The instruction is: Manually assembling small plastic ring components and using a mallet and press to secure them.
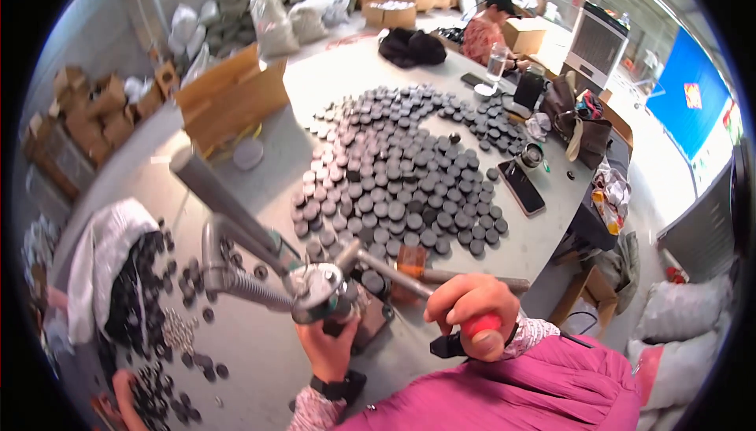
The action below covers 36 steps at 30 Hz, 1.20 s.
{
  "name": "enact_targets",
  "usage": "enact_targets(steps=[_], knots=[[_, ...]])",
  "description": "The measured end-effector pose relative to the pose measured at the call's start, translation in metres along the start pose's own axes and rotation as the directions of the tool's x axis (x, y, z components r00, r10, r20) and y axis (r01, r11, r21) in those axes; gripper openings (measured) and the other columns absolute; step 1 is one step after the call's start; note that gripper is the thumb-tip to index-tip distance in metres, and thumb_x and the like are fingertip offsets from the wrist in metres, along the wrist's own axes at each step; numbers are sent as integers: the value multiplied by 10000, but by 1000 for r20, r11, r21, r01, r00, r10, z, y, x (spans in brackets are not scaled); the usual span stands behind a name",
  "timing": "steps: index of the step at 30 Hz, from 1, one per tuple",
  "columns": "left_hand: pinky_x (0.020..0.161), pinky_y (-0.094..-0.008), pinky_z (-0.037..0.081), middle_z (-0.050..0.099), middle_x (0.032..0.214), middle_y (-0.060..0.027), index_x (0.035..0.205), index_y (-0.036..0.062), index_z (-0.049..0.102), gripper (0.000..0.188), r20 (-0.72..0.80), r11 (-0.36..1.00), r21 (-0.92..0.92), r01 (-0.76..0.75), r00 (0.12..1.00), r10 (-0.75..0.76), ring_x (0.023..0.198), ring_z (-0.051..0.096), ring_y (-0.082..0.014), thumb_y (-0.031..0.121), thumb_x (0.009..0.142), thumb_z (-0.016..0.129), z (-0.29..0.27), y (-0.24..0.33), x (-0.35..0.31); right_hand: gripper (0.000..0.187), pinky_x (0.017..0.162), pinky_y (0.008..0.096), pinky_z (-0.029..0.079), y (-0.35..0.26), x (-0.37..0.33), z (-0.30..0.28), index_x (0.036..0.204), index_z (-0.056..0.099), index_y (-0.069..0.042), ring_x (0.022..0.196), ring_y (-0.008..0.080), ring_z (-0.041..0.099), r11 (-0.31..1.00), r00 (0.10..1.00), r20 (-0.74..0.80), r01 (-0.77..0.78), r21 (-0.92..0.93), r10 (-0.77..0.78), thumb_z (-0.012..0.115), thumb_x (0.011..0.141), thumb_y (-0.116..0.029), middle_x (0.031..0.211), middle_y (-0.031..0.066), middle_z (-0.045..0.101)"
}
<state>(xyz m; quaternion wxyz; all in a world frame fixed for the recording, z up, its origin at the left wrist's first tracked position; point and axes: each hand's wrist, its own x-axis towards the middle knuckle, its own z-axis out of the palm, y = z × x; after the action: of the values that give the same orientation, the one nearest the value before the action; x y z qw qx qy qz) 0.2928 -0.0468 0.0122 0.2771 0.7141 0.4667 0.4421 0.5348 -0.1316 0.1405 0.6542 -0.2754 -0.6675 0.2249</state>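
A hand press (321, 285) with a grey metal column and a coil spring stands on the table before me. My right hand (476, 313) is closed around the red knob (480, 324) of the press lever (394, 272). Under the press head, my left hand (327, 351) has its thumb and fingers bent together at the working spot; whatever lies between them is hidden. Dark grey round discs (402, 187) cover the table's middle in a wide heap, its near edge reaching the press.
Small black round parts (150, 388) and a pile of small pale pieces (179, 330) lie left, beside a white sack (110, 250). Another person's hand (124, 392) is there. An open cardboard box (232, 100), a phone (521, 188) and a bottle (496, 62) stand or lie farther off. A person (484, 37) sits across.
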Motion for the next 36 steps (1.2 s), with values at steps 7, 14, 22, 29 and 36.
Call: enact_targets(steps=[7,14,22,29,36], knots=[[971,-456,486,656,1182,-136,1148,42,709,549,32,999,25,-20,999,19,1106,613,-350,103,663,959,5,0,-7,271,652,419,579,27,-40,-10,1079,645,-50,739,308,704,975,976,-20,218,-34,-219,623,1015,-313,1028,203,746],[1000,-434,471,587,1304,-127,1449,18,510,960,142,990,139,20,989,-40,1159,582,-322,139,626,989,-12,-8,-22,250,606,340,563,52,-100,-4,1199,586,-67,660,222,670,986,986,-54,154,-63,-157,597,1027,-248,1224,256,729],[1134,-549,401,452,1486,-219,1575,26,378,1146,108,948,248,-201,978,179,1386,458,-434,249,636,995,4,8,-33,122,892,480,500,28,-38,-1,925,637,-79,887,318,657,916,926,-155,294,-274,-344,651,880,-191,1027,71,756],[1126,-519,423,495,1447,-263,1526,-6,427,1071,193,997,70,40,980,-53,1349,504,-430,350,677,975,8,5,-35,212,730,453,525,28,37,10,934,637,-56,762,371,637,932,928,-109,362,29,-358,748,904,-234,846,80,644],[1146,-495,410,520,1421,-228,1444,-35,514,1040,210,974,164,155,959,-188,1305,540,-400,296,606,1033,2,-3,-40,211,607,395,490,23,65,27,979,619,-58,684,318,619,933,965,-89,260,250,-246,787,913,-168,793,82,622]])
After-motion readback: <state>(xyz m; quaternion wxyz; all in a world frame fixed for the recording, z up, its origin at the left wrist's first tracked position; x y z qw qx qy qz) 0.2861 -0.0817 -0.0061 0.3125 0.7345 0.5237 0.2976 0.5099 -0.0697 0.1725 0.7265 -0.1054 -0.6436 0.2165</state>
